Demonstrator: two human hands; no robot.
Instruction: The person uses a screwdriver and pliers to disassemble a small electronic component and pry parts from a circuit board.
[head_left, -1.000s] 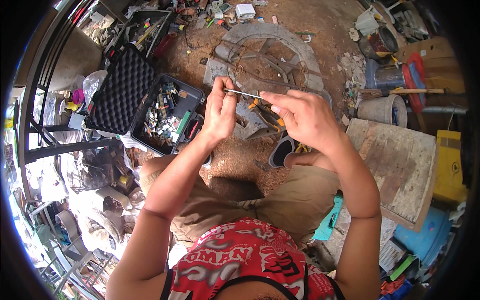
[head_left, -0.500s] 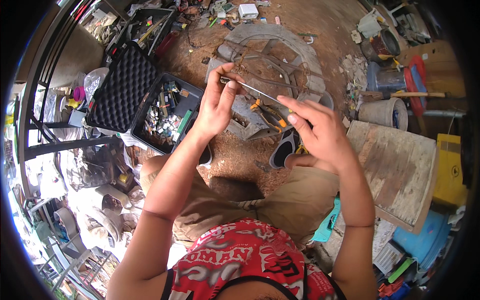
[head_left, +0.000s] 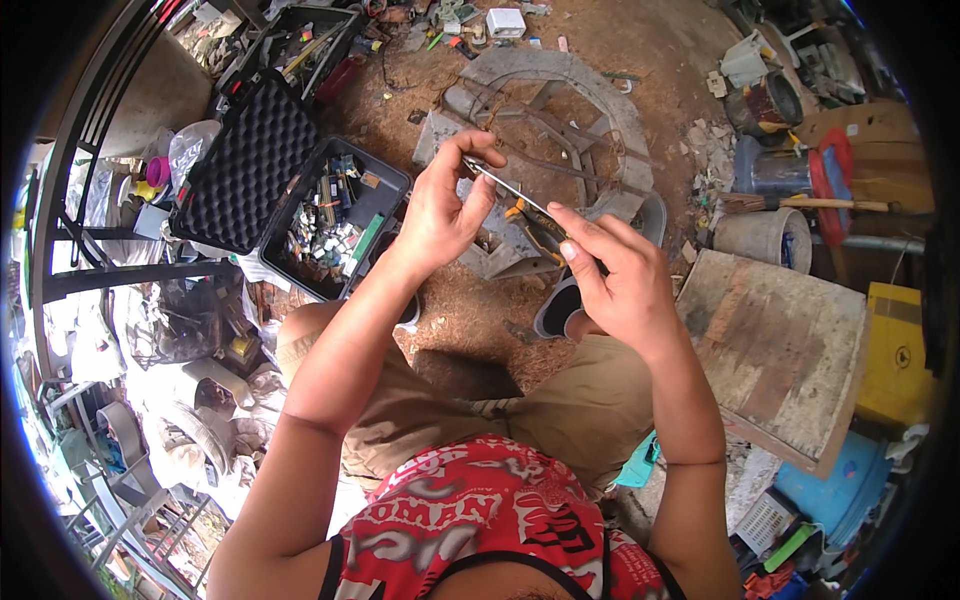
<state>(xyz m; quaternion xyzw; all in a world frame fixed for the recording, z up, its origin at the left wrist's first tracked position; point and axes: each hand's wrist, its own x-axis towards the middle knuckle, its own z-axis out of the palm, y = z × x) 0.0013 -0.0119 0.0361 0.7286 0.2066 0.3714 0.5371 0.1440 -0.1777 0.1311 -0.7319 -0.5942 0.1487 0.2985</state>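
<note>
My left hand (head_left: 452,200) is raised at centre, its fingers curled round the upper end of a thin silver metal rod (head_left: 510,188); any small piece there is hard to make out. My right hand (head_left: 612,275) grips the rod's lower end, which angles down to the right, with the index finger along it. Beneath the rod, orange-and-black pliers (head_left: 540,240) rest on the grey metal frame (head_left: 615,110), partly hidden by the right hand.
An open black case (head_left: 315,250) with small electronic parts stands at left, its foam lid (head_left: 235,160) back. A worn wooden board (head_left: 770,350), buckets (head_left: 760,238) and a yellow container (head_left: 895,350) are at right. Scrap and plastic bags (head_left: 200,390) crowd the left.
The rod has tilted more steeply, its left end rising. My left hand has shifted up and slightly right; my right hand has moved slightly lower. Both still hold the rod.
</note>
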